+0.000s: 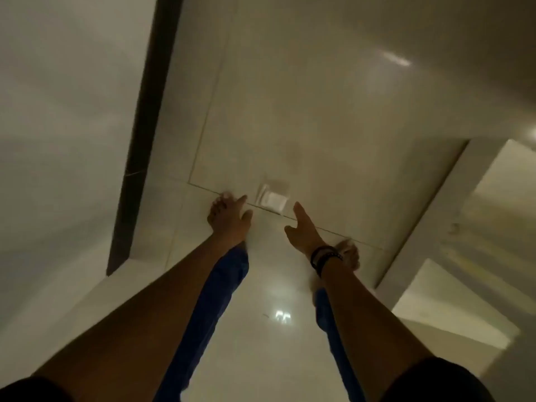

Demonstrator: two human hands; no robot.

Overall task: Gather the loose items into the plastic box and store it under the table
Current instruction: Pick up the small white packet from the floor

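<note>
The person stood on a pale tiled floor [290,111], both arms stretched down and forward, the frame dim and blurred. The left hand [230,217] hung with fingers loosely spread and gripped nothing. The right hand [303,227], with dark bands [324,258] at the wrist, was likewise unclenched, forefinger extended, and held nothing. The hands were apart, with bare floor showing between them. A small white item [271,197], seemingly folded paper or a packet, though too blurred to identify, lay on the floor just beyond the fingertips and between the two hands, beside a grout line. It read as roughly squarish, so no long axis could be made out. It sat slightly toward the right hand's side of the gap; the right forefinger pointed at its near edge and appeared the nearer of the two, though the left fingertips were also close. Neither hand touched it. Bare feet and blue trouser legs [220,300] were visible below the arms. A dark vertical strip [142,140] ran along the wall at left, and pale boxy shapes [452,309] stood at right; whether any of these was the plastic box or the table could not be told. In my judgement the item remained to be gathered, and the coming move called for a short forward reach, most readily by the right hand.
</note>
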